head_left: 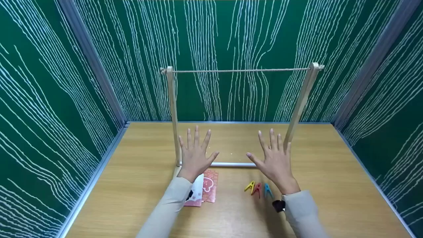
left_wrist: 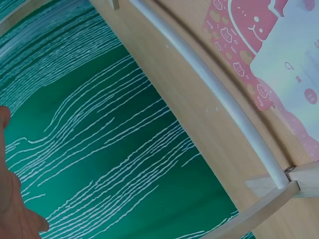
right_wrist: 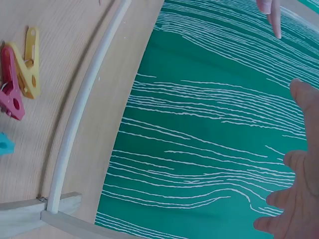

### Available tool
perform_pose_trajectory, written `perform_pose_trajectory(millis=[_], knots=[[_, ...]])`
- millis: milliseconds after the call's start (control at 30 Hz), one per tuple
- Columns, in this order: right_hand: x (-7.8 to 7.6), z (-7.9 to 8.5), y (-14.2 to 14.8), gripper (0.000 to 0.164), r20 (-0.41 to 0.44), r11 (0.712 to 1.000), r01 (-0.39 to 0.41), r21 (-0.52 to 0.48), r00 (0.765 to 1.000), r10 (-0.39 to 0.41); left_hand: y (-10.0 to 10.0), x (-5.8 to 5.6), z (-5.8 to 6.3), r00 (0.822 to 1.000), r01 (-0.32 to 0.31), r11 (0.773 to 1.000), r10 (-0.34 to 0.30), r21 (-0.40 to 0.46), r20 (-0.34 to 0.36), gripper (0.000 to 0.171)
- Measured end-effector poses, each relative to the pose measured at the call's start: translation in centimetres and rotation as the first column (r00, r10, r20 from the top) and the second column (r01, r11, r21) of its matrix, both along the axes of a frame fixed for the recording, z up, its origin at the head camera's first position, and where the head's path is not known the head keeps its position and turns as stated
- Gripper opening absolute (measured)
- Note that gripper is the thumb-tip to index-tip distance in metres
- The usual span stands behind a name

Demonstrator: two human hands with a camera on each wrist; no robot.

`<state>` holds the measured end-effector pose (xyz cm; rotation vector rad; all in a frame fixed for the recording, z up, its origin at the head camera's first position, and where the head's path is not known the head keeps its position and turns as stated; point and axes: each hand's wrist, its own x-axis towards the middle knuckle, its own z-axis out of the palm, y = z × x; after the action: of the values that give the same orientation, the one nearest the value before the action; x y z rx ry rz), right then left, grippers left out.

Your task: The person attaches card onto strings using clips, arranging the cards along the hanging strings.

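Note:
Both hands are held up with fingers spread, and neither holds anything. In the head view my left hand (head_left: 195,157) is in front of the wooden frame's left post (head_left: 173,112). My right hand (head_left: 276,162) is near the right post (head_left: 302,99). Below the left forearm lie a pink patterned card or packet (head_left: 211,186) and a white-and-pink one (head_left: 197,188), partly hidden by the sleeve. Beside the right wrist are three clothespins: yellow (head_left: 250,186), red (head_left: 256,189) and blue (head_left: 268,190). The left wrist view shows the white-and-pink sheet (left_wrist: 294,69) overlapping the pink one.
A string (head_left: 241,70) is stretched between the tops of the two posts. A white rod (head_left: 233,164) joins them low down near the wooden table (head_left: 231,218). Green walls (head_left: 224,39) with white wavy lines enclose the table at the back and sides.

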<state>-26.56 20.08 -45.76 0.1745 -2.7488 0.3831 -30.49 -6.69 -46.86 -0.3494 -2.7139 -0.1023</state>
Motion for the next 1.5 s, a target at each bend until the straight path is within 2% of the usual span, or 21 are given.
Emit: perform_pose_trajectory(millis=[233, 400, 500, 633, 833, 1000, 1100, 1233, 1367, 1500], knots=[[0.3, -0.2, 0.1, 0.085, 0.012, 0.995, -0.006, -0.104, 1.0, 0.007, -0.3, 0.2, -0.3, 0.999, 0.026, 0.999, -0.028, 0.041, 0.044, 0.08], [0.6, -0.7, 0.6, 0.081, 0.057, 0.971, -0.019, -0.237, 0.998, 0.034, -0.9, 0.4, -0.8, 0.997, 0.042, 0.991, -0.05, 0.127, 0.061, 0.078], [0.8, -1.3, 1.0, 0.078, 0.097, 0.937, -0.013, -0.349, 0.994, 0.05, -1.2, 0.5, -1.4, 0.994, 0.041, 0.979, -0.06, 0.198, 0.089, 0.077], [1.1, -2.1, 1.4, 0.075, 0.139, 0.879, 0.005, -0.476, 0.988, 0.07, -1.8, 0.5, -2.2, 0.991, 0.029, 0.968, -0.061, 0.25, 0.121, 0.074], [1.1, -3.2, 2.1, 0.067, 0.124, 0.819, -0.013, -0.574, 0.987, 0.103, -2.7, 0.4, -3.5, 0.985, 0.037, 0.956, -0.084, 0.292, 0.15, 0.066], [1.4, -4.1, 2.7, 0.062, 0.146, 0.773, 0.014, -0.634, 0.984, 0.102, -3.4, 0.4, -4.8, 0.981, 0.035, 0.946, -0.094, 0.323, 0.168, 0.06], [1.6, -4.8, 3.0, 0.061, 0.178, 0.772, 0.042, -0.635, 0.979, 0.094, -3.7, 0.5, -5.7, 0.975, 0.006, 0.941, -0.081, 0.337, 0.208, 0.058], [2.1, -6.0, 3.5, 0.06, 0.222, 0.783, 0.071, -0.618, 0.971, 0.087, -4.3, 0.8, -7.1, 0.967, -0.028, 0.941, -0.06, 0.338, 0.249, 0.055], [2.6, -7.2, 3.8, 0.058, 0.311, 0.796, 0.133, -0.59, 0.948, 0.072, -4.8, 1.0, -8.4, 0.972, -0.023, 0.947, -0.054, 0.321, 0.23, 0.05], [2.9, -8.4, 4.1, 0.06, 0.39, 0.792, 0.192, -0.58, 0.918, 0.063, -5.3, 0.9, -9.5, 0.979, -0.022, 0.943, -0.048, 0.332, 0.201, 0.044]])
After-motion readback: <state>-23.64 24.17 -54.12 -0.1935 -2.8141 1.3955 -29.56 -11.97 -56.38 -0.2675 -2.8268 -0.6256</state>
